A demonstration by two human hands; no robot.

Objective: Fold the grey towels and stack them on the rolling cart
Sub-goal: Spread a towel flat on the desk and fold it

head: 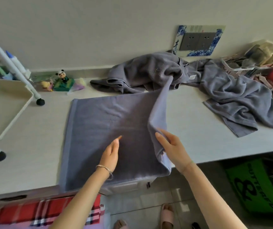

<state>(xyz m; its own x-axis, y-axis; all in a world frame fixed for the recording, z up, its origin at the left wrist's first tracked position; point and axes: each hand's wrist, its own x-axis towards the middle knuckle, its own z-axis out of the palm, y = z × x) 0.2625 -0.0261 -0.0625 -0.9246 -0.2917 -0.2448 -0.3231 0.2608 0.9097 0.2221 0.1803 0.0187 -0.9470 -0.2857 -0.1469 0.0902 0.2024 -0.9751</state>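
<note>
A grey towel (99, 129) lies spread flat on the pale tabletop (33, 146), its near edge hanging over the front. My right hand (170, 147) grips the towel's right side, which stands lifted in a tall fold. My left hand (111, 152) rests flat on the middle of the towel, fingers together. Two crumpled grey towels lie behind: one at the back centre (145, 73), another at the back right (236, 100). The white rolling cart (5, 103) stands on the table at the left, its lower tray bare.
A panda figurine (62, 76) and small toys sit along the wall beside the cart. A basket and packets (248, 66) crowd the back right corner. Below the table's front edge are a red plaid cloth (33, 212) and a green bag (254, 187).
</note>
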